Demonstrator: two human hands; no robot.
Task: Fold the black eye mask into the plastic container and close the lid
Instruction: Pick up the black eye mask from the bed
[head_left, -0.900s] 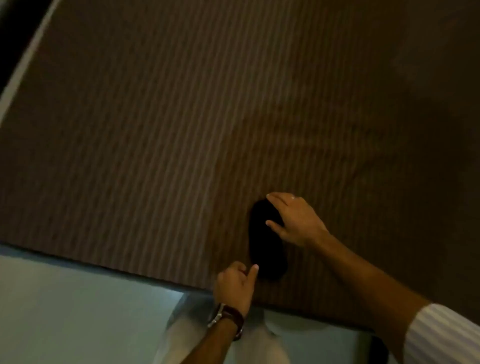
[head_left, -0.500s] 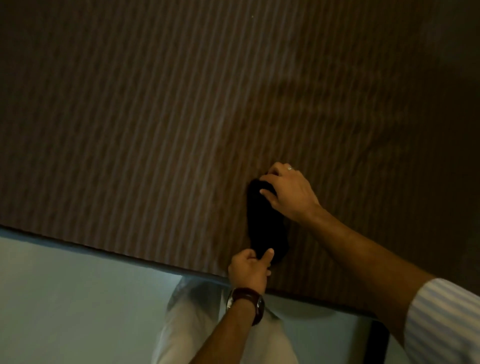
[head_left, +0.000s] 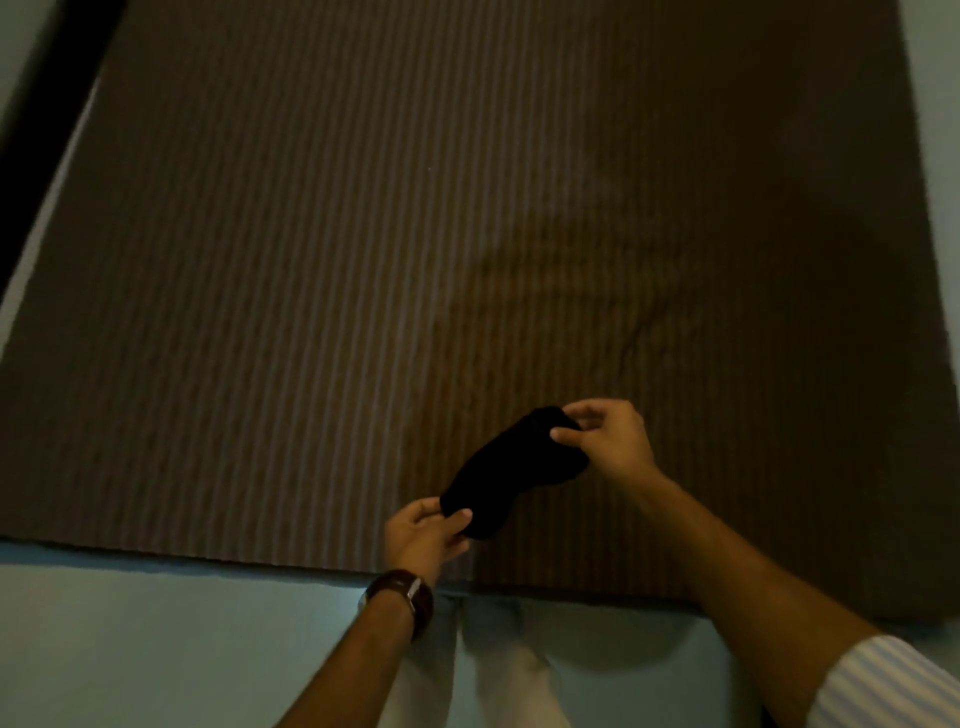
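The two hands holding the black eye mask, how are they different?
The left hand wears a brown watch on its wrist; the right hand does not. The left hand pinches the eye mask at its near, lower end, the right hand at its far, upper end. The right arm shows a striped sleeve; the left arm is bare. Both grip the mask above the striped cloth.

- Pretty dim overall, warm brownish cast on the striped bed cover (head_left: 311, 260), and the whole thing looks soft and a bit grainy.
- Right side sinks into heavy shadow, darkest toward the upper right.
- The pale floor (head_left: 130, 649) at the bottom is the brightest area, with a cool bluish tint.
- The black eye mask (head_left: 514, 467) is a flat dark blob, no detail at all.
- Wide-angle bend shows at the edges; the cover's sides splay outward.
- Striped sleeve (head_left: 883, 686) in the corner is blurry.
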